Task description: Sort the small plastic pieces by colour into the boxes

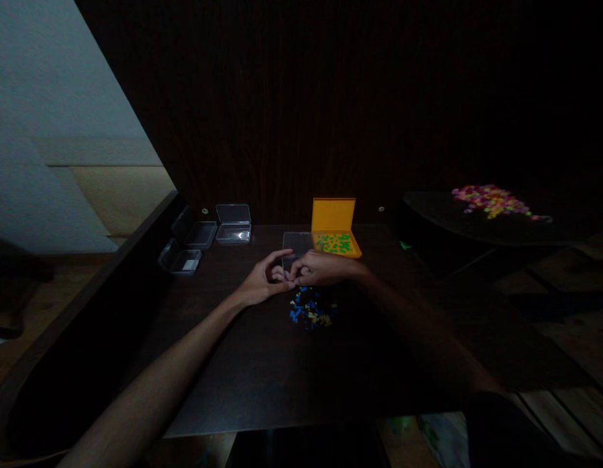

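My left hand (260,283) and my right hand (314,268) meet over the dark table. The left hand's thumb and bent fingers close in at the right hand's fingertips, with its index finger arched above. Curled fingers of the right hand pinch at the same spot; whatever lies between them is too small and dark to make out. Just behind the hands stands a clear plastic case (296,242), its lid raised and its lower part mostly hidden. A loose pile of small blue and yellow pieces (310,311) lies on the table nearer to me.
An open orange case (333,214) holding green pieces stands behind my right hand. Several open clear cases (234,232) sit at the back left. To the right, a dark surface (428,214) carries a heap of pink and yellow pieces (491,200). A dark panel (282,117) rises behind the table.
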Motion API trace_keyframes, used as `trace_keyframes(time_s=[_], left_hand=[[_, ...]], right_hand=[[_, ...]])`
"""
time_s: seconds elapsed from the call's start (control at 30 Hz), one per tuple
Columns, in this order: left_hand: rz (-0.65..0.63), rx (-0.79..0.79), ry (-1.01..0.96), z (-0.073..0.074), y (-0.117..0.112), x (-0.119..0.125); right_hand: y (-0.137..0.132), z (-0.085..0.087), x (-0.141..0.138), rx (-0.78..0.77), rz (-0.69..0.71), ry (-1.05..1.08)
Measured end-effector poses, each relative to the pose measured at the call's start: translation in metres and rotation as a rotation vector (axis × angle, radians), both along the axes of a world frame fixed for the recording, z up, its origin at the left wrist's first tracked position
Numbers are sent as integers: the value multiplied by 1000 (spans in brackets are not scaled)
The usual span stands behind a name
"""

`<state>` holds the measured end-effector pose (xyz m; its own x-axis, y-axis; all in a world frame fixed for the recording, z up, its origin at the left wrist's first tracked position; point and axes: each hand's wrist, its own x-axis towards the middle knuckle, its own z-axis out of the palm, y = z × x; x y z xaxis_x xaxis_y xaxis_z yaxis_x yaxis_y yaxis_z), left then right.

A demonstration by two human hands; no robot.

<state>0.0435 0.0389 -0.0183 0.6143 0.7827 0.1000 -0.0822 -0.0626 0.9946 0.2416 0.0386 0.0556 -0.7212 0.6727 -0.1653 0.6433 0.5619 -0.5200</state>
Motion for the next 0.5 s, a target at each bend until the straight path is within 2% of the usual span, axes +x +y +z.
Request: trace_keyframes(time_s=[0.27, 0.4, 0.5], left_hand=[[-6, -2, -5, 0, 0, 0], [-9, -4, -7, 0, 0, -1], [-8, -13, -8, 0, 0, -1]], right_hand=[[4, 0, 6, -38, -30, 59], [4, -3, 3, 63, -68, 51], [4, -8, -2, 184, -43, 13]])
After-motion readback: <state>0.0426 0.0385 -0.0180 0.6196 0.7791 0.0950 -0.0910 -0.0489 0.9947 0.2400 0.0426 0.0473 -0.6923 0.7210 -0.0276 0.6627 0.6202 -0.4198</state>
